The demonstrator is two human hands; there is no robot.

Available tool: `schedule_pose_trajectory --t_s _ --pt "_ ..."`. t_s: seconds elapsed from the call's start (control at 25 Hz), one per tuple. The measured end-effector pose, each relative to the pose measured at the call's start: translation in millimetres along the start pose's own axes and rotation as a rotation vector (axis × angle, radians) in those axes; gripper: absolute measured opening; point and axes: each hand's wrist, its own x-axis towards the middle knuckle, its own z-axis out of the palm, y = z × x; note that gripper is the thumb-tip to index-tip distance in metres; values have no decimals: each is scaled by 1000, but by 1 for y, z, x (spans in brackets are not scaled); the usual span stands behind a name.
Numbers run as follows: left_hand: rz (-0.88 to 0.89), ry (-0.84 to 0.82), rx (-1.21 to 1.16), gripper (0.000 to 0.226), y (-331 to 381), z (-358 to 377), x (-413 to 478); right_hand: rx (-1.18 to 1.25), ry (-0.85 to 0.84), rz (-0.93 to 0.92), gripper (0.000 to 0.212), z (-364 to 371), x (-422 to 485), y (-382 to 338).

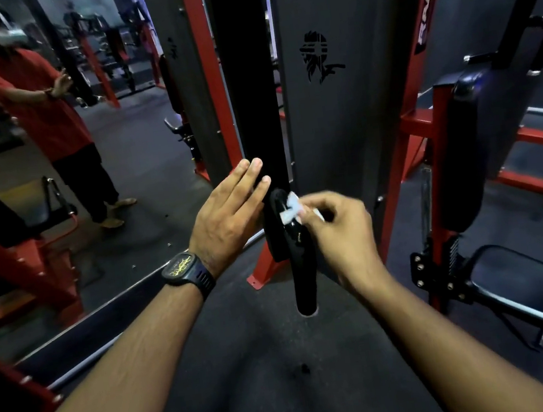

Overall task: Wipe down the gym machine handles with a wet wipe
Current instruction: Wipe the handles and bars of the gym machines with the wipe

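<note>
Here's your black tubular handle [303, 270], hanging just in front of the black upright column [245, 71], between your two hands. Its long axis runs close to vertical, with the open lower end pointing down toward you and the upper end tucked into a black strap loop [276, 236]. Your right hand [338, 228] pinches a crumpled white wet wipe [290, 208] between thumb and fingertips, pressed right at the top of the handle where it meets the strap. Your left hand [229, 211], with a black wristwatch [185, 269] on it, has its fingers straight and close together, laid flat against the left side of the strap. Below it all is dark speckled rubber flooring [249, 364]. There's a grey machine panel with a black cut-out logo [319, 56] behind, red steel framing [428, 150] to the right, a black padded bench seat [533, 289] low on the right, and a mirror wall [141, 174] on the left showing a person in a red top [39, 108]. The handle itself looks glossy and smooth, catching small highlights near the wipe, and its bottom rim is a pale ring.
</note>
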Motion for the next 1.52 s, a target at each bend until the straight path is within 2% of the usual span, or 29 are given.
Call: schedule_pose_trajectory --t_s 0.08,0.2,0.24,0.36,0.52,0.64,0.72,0.8,0.96,1.12,1.24,1.36,1.52 --pt "1 0 -30 37 -3 2 -1 -149 -30 -148 10 6 9 -10" --pt "7 2 -75 40 -10 5 -6 -429 -46 -548 22 18 -10 -9" --pt "17 2 -96 40 -13 5 -5 -496 -97 -613 26 19 -5 -12" --pt "60 19 -121 41 -19 9 -2 -692 -251 -619 23 16 15 -28" --pt "82 29 -119 43 -23 13 -7 -715 -275 -730 15 10 -6 -23" --pt "38 42 -165 44 -13 17 -4 -736 -110 -712 28 13 3 -29" --pt "47 35 -166 42 -13 17 -7 -684 -2 -722 11 14 -21 -18" --pt "45 53 -166 41 -11 18 -5 -710 32 -762 5 11 -36 -5" --pt "33 33 -190 40 -7 20 -5 -594 134 -626 12 9 -46 19" --pt "32 24 -199 41 -9 25 -6 -615 205 -674 17 15 -68 48" --pt "-6 -3 -204 41 -5 25 -11 -539 310 -640 23 25 -61 55" --pt "24 -14 -205 41 -7 26 -9 -514 318 -668 22 26 -71 71" --pt "1 -38 -225 39 -7 25 -11 -466 295 -583 22 28 -83 85"
